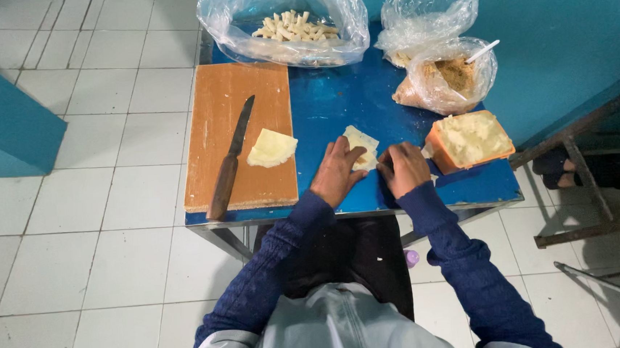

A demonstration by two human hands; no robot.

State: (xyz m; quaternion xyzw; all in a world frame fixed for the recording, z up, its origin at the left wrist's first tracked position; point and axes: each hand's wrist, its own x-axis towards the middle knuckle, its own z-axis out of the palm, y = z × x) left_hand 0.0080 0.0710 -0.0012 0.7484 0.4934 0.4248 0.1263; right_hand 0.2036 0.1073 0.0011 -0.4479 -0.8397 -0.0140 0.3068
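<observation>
This looks like a small, plain food-preparation spot, perhaps a home kitchen corner or a snack stall. A blue metal desk [334, 99] stands on a white tiled floor [92, 175] against teal walls [569, 25], carrying a wooden cutting board [226, 114] with a knife [230, 161], a clear bag of cut dough sticks [289, 26] and a bag of crumbs [449, 77].

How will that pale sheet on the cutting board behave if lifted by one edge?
Probably floppy: the pale sheet is thin and lies flat on the cutting board, with a slightly wavy outline. Likely light. It may tear or stretch, since it looks soft like the sheet under both hands.
</observation>
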